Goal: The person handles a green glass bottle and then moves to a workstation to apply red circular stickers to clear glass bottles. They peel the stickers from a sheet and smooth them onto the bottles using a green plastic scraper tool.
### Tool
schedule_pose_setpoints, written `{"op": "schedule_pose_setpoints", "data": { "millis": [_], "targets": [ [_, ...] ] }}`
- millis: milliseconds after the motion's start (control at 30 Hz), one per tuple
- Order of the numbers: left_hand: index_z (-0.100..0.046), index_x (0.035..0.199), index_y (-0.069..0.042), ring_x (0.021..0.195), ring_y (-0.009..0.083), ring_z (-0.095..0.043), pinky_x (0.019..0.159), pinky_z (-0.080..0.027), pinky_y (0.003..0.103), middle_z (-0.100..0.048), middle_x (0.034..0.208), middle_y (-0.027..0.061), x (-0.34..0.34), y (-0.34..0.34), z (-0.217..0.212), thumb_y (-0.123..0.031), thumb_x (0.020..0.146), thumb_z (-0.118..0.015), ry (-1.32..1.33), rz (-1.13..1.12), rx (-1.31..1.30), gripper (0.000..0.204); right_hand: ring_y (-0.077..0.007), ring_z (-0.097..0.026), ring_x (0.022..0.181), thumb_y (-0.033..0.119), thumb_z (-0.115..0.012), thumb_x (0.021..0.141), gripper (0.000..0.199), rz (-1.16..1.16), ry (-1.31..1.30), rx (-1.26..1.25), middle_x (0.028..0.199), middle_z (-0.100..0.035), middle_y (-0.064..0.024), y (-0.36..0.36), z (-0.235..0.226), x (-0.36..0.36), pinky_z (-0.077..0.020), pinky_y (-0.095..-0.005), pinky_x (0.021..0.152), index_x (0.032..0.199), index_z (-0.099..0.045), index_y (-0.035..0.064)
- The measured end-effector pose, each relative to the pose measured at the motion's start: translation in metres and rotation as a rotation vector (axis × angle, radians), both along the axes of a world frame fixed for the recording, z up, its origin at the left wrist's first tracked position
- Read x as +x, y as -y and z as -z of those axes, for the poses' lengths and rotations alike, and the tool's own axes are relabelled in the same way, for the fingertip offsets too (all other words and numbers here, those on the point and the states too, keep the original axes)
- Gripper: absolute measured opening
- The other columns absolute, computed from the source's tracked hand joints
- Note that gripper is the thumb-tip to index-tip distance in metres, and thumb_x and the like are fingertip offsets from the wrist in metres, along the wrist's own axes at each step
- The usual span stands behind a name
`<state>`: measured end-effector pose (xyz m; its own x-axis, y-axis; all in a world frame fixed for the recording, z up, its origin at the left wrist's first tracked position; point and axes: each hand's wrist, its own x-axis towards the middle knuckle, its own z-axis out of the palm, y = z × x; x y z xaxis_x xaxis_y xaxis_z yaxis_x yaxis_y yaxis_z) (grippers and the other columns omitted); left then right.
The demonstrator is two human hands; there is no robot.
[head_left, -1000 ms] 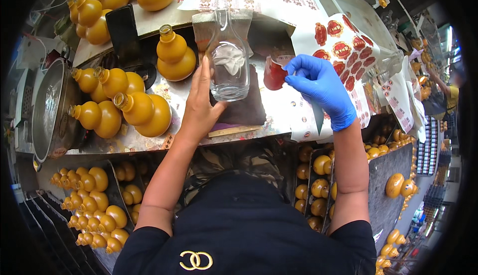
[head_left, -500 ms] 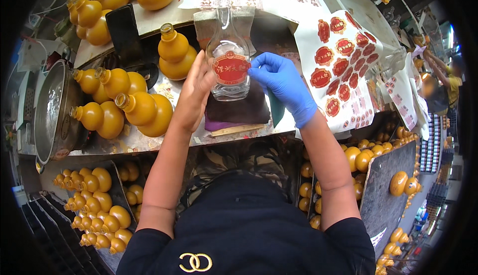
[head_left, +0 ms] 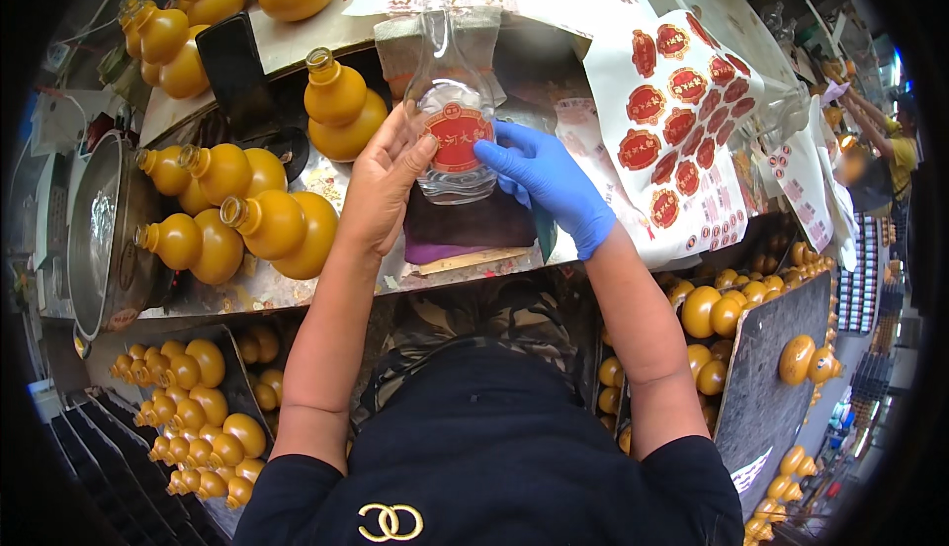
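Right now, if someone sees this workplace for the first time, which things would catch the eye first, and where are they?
At the centre, the bare left hand and the blue-gloved right hand press a red round label onto a clear glass bottle standing on a dark cloth pad. To the left of it, many glossy yellow gourd-shaped bottles crowd the bench. On the right lies a white sheet of red labels.

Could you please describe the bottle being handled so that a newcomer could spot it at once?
On the cluttered metal worktop, both hands meet at the clear glass bottle on a dark purple pad. Unlike the amber gourd-shaped bottles, it is transparent with a round red label.
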<state>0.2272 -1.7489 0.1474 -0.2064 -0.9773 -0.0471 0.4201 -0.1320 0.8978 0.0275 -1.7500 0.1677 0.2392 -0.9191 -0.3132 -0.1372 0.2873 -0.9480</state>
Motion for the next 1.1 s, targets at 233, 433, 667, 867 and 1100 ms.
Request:
{"op": "schedule_pose_setpoints", "data": {
  "millis": [233,433,667,867,1100],
  "targets": [
    [-0.027,0.145,0.007,0.125,0.0186,-0.047,0.104,-0.036,0.029,-0.046,0.139,0.0162,0.001,0.004,0.007,-0.018,0.093,-0.064,-0.043,-0.012,0.043,0.069,-0.0038,-0.050,0.058,0.044,-0.069,0.085,0.056,-0.015,0.035,0.028,0.066,-0.056,0.0023,0.002,-0.003,0.001,-0.0387,-0.0197,0.053,0.122,-0.062,0.0031],
    [-0.028,0.144,0.006,0.125,0.0176,-0.048,0.103,-0.037,0.028,-0.049,0.137,0.0146,0.000,0.003,0.007,-0.018,0.093,-0.064,-0.039,-0.024,0.058,0.067,-0.0036,-0.050,0.059,0.044,-0.067,0.087,0.052,-0.035,0.032,0.029,0.068,-0.056,0.0025,0.005,0.002,-0.002,-0.0391,-0.0190,0.053,0.119,-0.064,0.0040],
    [-0.031,0.143,0.004,0.124,0.0178,-0.049,0.106,-0.038,0.031,-0.049,0.137,0.0115,0.005,0.003,0.008,-0.019,0.096,-0.059,-0.058,-0.005,0.046,0.059,-0.0023,-0.049,0.058,0.041,-0.067,0.088,0.046,-0.067,0.034,0.072,0.067,-0.055,0.0045,0.008,-0.004,-0.003,-0.0364,-0.0174,0.051,0.119,-0.065,0.0053],
    [-0.029,0.146,0.002,0.127,0.0183,-0.047,0.105,-0.038,0.031,-0.044,0.142,0.0123,0.010,0.004,0.010,-0.016,0.096,-0.059,-0.281,0.014,0.138,0.061,-0.0023,-0.050,0.057,0.043,-0.065,0.089,0.048,-0.070,0.050,0.091,0.066,-0.055,0.0043,0.010,0.000,-0.006,-0.0361,-0.0171,0.050,0.120,-0.065,0.0060],
    [-0.024,0.147,0.004,0.130,0.0188,-0.043,0.105,-0.037,0.030,-0.039,0.146,0.0156,0.009,0.002,0.014,-0.013,0.094,-0.061,-0.125,0.019,0.077,0.067,-0.0024,-0.049,0.055,0.045,-0.063,0.090,0.047,-0.072,0.052,0.113,0.065,-0.055,0.0031,0.013,0.006,-0.007,-0.0347,-0.0172,0.048,0.119,-0.064,0.0071]
  ]
}}
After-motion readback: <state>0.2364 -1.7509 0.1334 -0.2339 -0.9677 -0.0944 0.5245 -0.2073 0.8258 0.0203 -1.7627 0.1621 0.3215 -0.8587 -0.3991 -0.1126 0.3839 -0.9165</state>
